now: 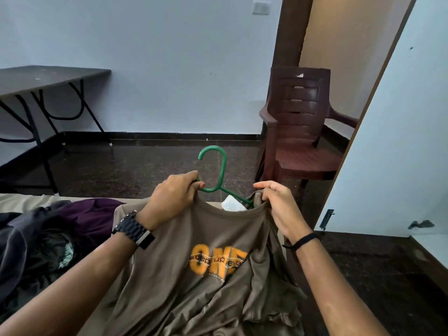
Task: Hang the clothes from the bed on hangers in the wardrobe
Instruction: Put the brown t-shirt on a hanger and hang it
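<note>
From the head camera, a brown T-shirt (206, 270) is held up over the bed (21, 202). The left hand (173, 198) grips its collar together with the green hanger (218, 175); the right hand (278, 204) pinches the collar's other side. The hanger's right arm runs inside the neck opening, hook upright. Orange letters read "ONE", crossed by "step up level". Dark clothes (48, 229) lie left. Beyond, open floor (157, 163), a chair (303, 132).
</note>
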The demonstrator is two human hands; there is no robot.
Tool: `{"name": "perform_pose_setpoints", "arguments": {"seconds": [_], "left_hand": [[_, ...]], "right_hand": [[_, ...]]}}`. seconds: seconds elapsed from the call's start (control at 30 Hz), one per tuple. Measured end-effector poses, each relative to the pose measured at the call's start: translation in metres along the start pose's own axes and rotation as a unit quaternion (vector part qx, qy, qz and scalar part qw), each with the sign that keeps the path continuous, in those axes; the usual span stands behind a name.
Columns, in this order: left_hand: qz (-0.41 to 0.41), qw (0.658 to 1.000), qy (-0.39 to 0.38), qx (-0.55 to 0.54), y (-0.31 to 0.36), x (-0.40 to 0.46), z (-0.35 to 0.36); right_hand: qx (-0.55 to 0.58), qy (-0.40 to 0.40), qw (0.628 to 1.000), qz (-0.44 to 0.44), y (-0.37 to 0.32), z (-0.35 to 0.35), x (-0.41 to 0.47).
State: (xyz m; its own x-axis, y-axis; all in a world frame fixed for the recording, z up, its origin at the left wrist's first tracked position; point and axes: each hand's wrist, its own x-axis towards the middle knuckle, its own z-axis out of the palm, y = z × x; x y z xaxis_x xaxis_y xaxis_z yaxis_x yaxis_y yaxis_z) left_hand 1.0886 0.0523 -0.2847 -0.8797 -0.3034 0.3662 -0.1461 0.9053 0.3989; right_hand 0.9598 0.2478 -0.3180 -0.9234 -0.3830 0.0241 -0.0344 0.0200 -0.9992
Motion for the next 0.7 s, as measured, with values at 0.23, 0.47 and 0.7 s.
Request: {"name": "perform_pose_setpoints", "arguments": {"seconds": [0.23, 0.47, 0.7], "left_hand": [[-0.013, 0.994, 0.089, -0.060, 0.008, 0.022, -0.031], [0.049, 0.976, 0.154, -0.143, 0.026, 0.070, -0.095], [0.117, 0.956, 0.219, -0.157, 0.066, 0.101, -0.167]], "right_hand": [[-0.159, -0.140, 0.966, -0.147, -0.047, -0.010, -0.012], [-0.364, 0.018, 0.886, -0.286, -0.146, -0.045, 0.007], [-0.458, -0.083, 0.833, -0.301, -0.245, -0.061, 0.000]]}}
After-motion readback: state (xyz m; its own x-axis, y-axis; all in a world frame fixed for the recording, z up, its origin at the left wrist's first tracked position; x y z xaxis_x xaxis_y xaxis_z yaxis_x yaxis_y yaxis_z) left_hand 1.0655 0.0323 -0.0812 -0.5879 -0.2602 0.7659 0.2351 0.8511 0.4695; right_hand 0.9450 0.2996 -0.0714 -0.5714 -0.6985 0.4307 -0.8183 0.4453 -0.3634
